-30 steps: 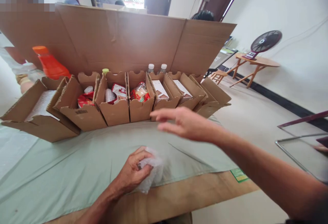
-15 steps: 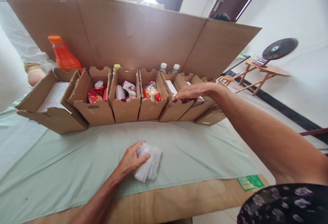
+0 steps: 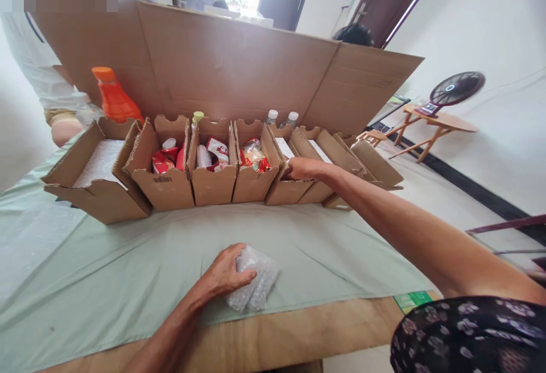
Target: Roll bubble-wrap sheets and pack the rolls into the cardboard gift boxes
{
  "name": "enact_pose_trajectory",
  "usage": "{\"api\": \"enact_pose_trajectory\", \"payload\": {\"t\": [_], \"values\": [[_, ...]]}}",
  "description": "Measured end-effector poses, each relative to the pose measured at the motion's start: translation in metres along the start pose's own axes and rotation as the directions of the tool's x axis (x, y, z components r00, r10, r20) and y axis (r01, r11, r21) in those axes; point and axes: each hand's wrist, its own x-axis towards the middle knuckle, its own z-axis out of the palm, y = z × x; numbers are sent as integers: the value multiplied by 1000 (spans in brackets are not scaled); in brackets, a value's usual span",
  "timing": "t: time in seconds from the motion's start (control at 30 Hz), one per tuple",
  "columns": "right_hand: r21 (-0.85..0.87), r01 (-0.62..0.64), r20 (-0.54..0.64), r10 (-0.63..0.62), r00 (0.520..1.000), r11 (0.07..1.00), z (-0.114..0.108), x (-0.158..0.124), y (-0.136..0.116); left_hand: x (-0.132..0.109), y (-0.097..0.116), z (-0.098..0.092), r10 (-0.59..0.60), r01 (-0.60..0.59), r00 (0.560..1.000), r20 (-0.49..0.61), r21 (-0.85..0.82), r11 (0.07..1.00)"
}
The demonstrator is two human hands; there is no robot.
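Note:
Near the front of the table, my left hand (image 3: 228, 273) grips a bubble-wrapped bundle (image 3: 256, 282) from its left side, thumb on top. What the wrap contains cannot be made out. My right hand (image 3: 302, 168) reaches into a cardboard box (image 3: 290, 191) holding a white item (image 3: 283, 148). The box wall hides its fingertips, so whether they hold anything does not show. Left of that box stands another cardboard box (image 3: 251, 188) with a red and clear food packet (image 3: 255, 157). A box with a white item (image 3: 319, 150) stands on the right, partly behind my forearm.
More open boxes hold red packets (image 3: 164, 161) and bubble wrap (image 3: 100, 161). Behind the row stand an orange bottle (image 3: 116, 97), white-capped bottles (image 3: 292, 119) and a tall cardboard sheet (image 3: 239, 60). Green cloth (image 3: 170, 248) covers the table. A fan (image 3: 456, 88) stands right; a person is at left.
My right hand has dipped from above the boxes down into one, its fingers now out of sight. My left hand stays on the bubble-wrapped bundle. The view has shifted slightly.

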Motion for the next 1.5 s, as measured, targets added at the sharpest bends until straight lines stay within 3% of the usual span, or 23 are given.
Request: {"api": "enact_pose_trajectory", "payload": {"t": [0.07,0.1,0.13,0.2,0.23,0.3,0.33,0.37,0.4,0.43,0.5,0.53,0.6,0.7,0.83,0.9,1.0,1.17,1.27,1.33,1.4,1.43,1.5], "values": [[-20,-95,-12,95,995,995,-20,-24,1,-1,4,-3,8,-7,1000,25,-48,999],[-25,-127,-83,125,989,992,-32,-41,3,-3,7,-6,24,-22,999,23,-100,995],[1,-177,-246,172,954,984,-43,-62,3,-5,10,-10,55,-53,998,9,-160,986],[49,-197,-577,188,795,979,-56,-106,0,-12,16,-20,151,-159,987,-54,-240,958],[61,-168,-636,168,753,984,-55,-126,-5,-16,18,-25,202,-218,975,-87,-253,943],[97,-46,-581,94,808,994,-36,-154,-25,-25,21,-31,281,-301,953,-110,-269,915],[73,34,-444,2,896,997,-21,-161,-39,-29,22,-33,305,-321,947,-98,-285,903],[60,102,-306,-79,949,993,-3,-162,-53,-32,23,-32,320,-325,945,-69,-307,894],[80,178,-170,-162,972,981,14,-159,-66,-34,24,-30,321,-311,947,-26,-330,891],[149,267,-41,-264,964,952,29,-152,-77,-35,24,-28,305,-279,952,19,-351,894],[293,363,36,-390,920,884,41,-132,-86,-35,25,-21,225,-181,972,68,-391,902],[334,381,12,-408,913,862,37,-120,-85,-33,24,-18,174,-133,983,61,-415,900],[293,356,-112,-338,935,887,16,-93,-74,-30,22,-16,91,-83,996,-7,-472,877],[21,220,-218,-210,953,975,-24,-43,-55,-25,17,-18,57,-59,998,-21,-537,842],[-260,262,104,-243,965,930,-36,22,-59,-18,8,-22,-5,13,1000,15,-562,827],[-257,325,234,-267,935,910,-29,44,-66,-15,4,-23,-52,39,999,-8,-547,836],[-146,334,286,-284,915,931,-21,61,-66,-11,2,-23,-44,46,999,18,-556,830],[-101,282,158,-265,951,954,-10,68,-65,-11,3,-20,-9,24,1000,28,-591,806],[-147,230,103,-216,971,962,-7,61,-74,-12,3,-19,-30,1,999,-40,-581,814],[-152,178,-17,-183,983,972,-16,42,-75,-12,3,-23,-41,-26,993,-108,-555,831],[-80,123,-258,-140,956,989,-32,9,-68,-15,6,-32,-30,-67,983,-179,-512,856],[-1,113,-416,-103,903,994,-40,-13,-64,-18,8,-37,8,-111,977,-213,-476,872],[108,207,-528,-121,841,972,-49,-59,-57,-26,15,-46,166,-259,949,-268,-360,896]]}}
